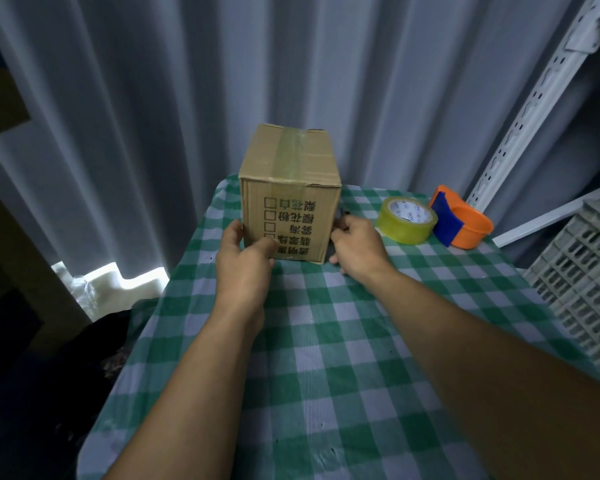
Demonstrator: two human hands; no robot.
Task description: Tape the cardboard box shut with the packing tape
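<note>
A small brown cardboard box [289,192] stands upright at the far end of the table. Its top flaps are closed under a strip of clear tape that runs over the top and a little down the front. Black upside-down print covers the front face. My left hand [245,258] presses the box's lower left front corner, thumb on the left side. My right hand [355,245] grips the lower right side. A yellowish roll of packing tape [406,220] lies flat to the right of the box, beside my right hand.
A green and white checked cloth [326,358] covers the table. An orange tape dispenser with a blue blade guard [459,220] lies right of the roll. A white plastic crate [586,282] and a white slotted rack post [520,126] stand at right. Grey curtains hang behind.
</note>
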